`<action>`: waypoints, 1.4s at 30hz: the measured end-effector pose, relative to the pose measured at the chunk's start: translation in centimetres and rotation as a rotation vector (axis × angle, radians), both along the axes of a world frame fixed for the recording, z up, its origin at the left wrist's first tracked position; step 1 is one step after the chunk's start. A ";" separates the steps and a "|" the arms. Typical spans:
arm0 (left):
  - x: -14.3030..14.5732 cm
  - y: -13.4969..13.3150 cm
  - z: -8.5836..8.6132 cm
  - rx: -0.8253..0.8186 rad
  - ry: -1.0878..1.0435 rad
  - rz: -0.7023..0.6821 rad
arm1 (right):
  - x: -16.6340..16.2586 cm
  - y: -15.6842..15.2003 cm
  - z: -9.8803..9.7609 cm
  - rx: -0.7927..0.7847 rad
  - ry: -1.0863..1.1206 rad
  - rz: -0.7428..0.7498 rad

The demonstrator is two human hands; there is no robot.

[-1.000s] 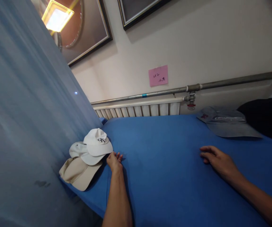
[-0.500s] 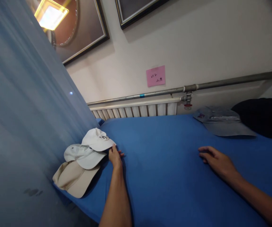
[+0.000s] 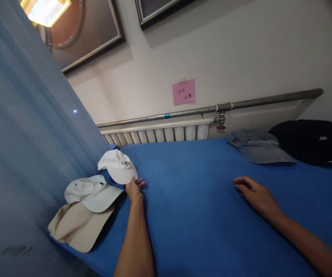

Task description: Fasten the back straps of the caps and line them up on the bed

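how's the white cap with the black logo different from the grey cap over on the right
The white cap with the black logo is bright white and sits at the left of the blue table, its brim pinched by the left hand. The grey cap is dull grey, lies flatter at the far right beside a black cap, and no hand touches it. Both are brimmed caps on the same blue surface.
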State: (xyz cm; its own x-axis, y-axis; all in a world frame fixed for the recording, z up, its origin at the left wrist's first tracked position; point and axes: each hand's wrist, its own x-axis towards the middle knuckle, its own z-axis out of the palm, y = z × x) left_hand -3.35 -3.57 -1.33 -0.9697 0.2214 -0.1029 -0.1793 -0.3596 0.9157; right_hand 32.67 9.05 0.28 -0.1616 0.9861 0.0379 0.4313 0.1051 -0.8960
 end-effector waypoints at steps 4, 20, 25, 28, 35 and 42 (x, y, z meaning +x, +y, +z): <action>2.6 0.7 0.4 0.075 0.048 -0.280 | 0.2 0.6 -0.9 0.071 0.009 0.024; 5.4 0.9 0.3 0.036 0.168 -0.668 | -0.1 -0.7 -1.6 0.079 0.261 0.310; 6.0 1.3 0.1 -0.029 0.119 -0.663 | -1.3 -2.6 -1.0 0.316 0.187 0.607; 6.9 1.4 0.0 -0.046 0.212 -0.704 | -1.9 -3.3 -1.3 0.360 0.141 0.624; 8.6 0.3 1.7 -0.088 0.689 -0.574 | -2.0 -5.7 -0.7 0.388 0.142 0.597; 10.9 -1.4 3.8 -0.146 0.910 -0.825 | -2.1 -6.6 0.7 0.373 0.018 0.466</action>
State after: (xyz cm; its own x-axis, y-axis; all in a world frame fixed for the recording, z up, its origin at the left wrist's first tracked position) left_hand 7.59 -4.97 2.46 -0.2770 0.8434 0.4604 0.4188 -0.3252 0.8478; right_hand 30.60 2.42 0.99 -0.5700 0.7311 0.3750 0.2495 0.5889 -0.7687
